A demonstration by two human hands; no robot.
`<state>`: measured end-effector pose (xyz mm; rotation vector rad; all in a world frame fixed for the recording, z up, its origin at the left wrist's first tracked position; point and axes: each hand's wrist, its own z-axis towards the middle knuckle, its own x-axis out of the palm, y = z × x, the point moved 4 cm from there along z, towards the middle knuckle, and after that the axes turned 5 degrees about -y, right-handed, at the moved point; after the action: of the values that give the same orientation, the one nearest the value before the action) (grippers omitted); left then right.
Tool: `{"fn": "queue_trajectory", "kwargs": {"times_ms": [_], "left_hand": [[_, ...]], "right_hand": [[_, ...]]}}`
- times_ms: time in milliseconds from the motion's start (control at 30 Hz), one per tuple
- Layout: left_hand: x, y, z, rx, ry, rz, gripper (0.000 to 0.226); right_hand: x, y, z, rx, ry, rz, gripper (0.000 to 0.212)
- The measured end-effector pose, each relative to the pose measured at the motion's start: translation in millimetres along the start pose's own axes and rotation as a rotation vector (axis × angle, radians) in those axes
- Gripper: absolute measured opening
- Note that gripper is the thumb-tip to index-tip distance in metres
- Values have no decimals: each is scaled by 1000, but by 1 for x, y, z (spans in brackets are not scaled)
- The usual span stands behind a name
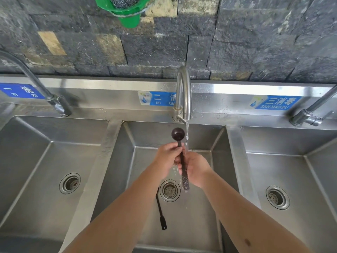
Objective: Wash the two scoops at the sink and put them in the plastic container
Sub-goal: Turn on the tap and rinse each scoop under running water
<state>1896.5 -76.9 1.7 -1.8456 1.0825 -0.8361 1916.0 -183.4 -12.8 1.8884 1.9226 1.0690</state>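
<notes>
A dark long-handled scoop [178, 133] is held upright over the middle sink basin [200, 216], its round bowl at the top, beside the stream running from the middle faucet [184, 92]. My left hand [166, 158] pinches the handle just under the bowl. My right hand [196, 168] wraps the lower handle, and water runs over it. A second dark scoop [160, 210] lies on the basin floor left of the drain [170, 190]; its bowl end is hidden behind my left forearm. No plastic container is in view.
Steel basins lie to the left [45, 170] and right [291, 179], each with its own faucet [54, 101] [310, 115]. Blue labels run along the backsplash. A green plastic holder [125, 11] with a scouring pad hangs on the stone wall above.
</notes>
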Motion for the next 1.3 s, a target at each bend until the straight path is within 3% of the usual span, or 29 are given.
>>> {"fn": "queue_trajectory", "kwargs": {"times_ms": [367, 500, 667, 833, 967, 1033, 1133, 1300], "left_hand": [[12, -49, 14, 91, 34, -116, 20], [17, -36, 6, 33, -11, -173, 19], [16, 9, -17, -110, 45, -153, 14], [13, 51, -35, -238, 64, -138, 17], [11, 71, -45, -305, 24, -187, 9], [11, 74, -46, -304, -23, -266, 20], [14, 71, -45, -287, -36, -265, 28], [19, 43, -33, -231, 2, -243, 27]], "right_hand": [[21, 54, -8, -87, 146, 49, 24], [11, 39, -18, -76, 192, 94, 24], [-25, -14, -30, 39, 238, 198, 25], [-52, -54, -45, 115, 180, 232, 28], [-65, -67, -56, -15, -126, -133, 27], [-68, -70, -63, -57, -232, -261, 24], [-68, -72, -73, -101, -245, -265, 23], [-59, -67, -78, -42, -161, -61, 20]]}}
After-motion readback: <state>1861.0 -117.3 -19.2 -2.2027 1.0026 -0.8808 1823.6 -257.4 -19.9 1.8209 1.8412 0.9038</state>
